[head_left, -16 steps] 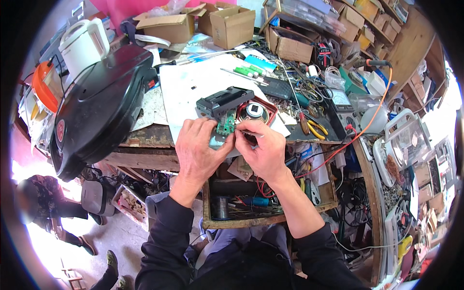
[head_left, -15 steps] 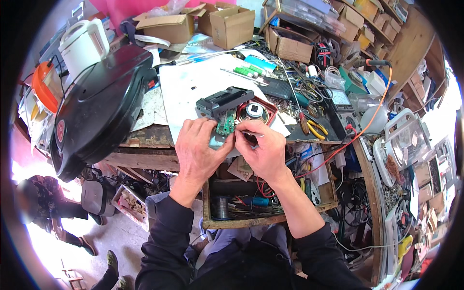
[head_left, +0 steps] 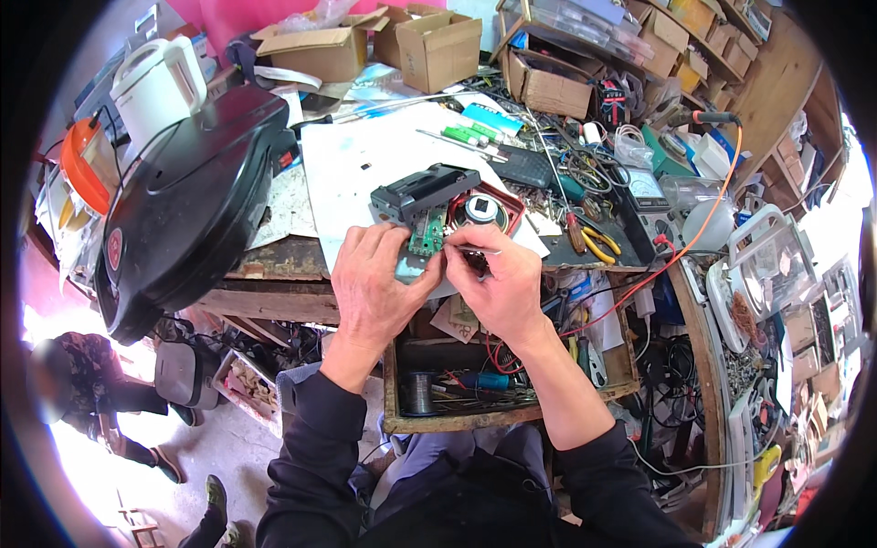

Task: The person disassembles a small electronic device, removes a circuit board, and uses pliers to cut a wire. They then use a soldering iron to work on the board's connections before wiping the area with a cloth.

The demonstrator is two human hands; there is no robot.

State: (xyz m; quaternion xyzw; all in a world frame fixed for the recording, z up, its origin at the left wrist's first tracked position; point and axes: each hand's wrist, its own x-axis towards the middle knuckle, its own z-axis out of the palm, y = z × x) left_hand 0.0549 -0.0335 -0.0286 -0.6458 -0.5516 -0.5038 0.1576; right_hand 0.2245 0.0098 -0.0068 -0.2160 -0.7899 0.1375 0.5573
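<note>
On a white paper sheet (head_left: 338, 164) lies an opened small electronic device: a black cassette-like part (head_left: 420, 187), a green circuit board (head_left: 427, 230) and a round speaker (head_left: 480, 210) in a red housing (head_left: 512, 219). My left hand (head_left: 370, 283) grips the device's near left edge, fingers bent beside the board. My right hand (head_left: 493, 283) is closed in a pinch at the board's right side, just below the speaker; whatever it pinches is hidden or too small to make out.
A black appliance (head_left: 183, 205) sits at left. Pliers (head_left: 598, 247), tools and a meter (head_left: 646, 196) crowd the right, with an orange-handled iron (head_left: 713, 118) behind. An open wooden drawer (head_left: 512, 420) juts out below. Another person (head_left: 82, 374) is at lower left.
Both my hands stay at the device in almost the same pose, with only very slight finger movement. The other person's foot at lower left has shifted slightly.
</note>
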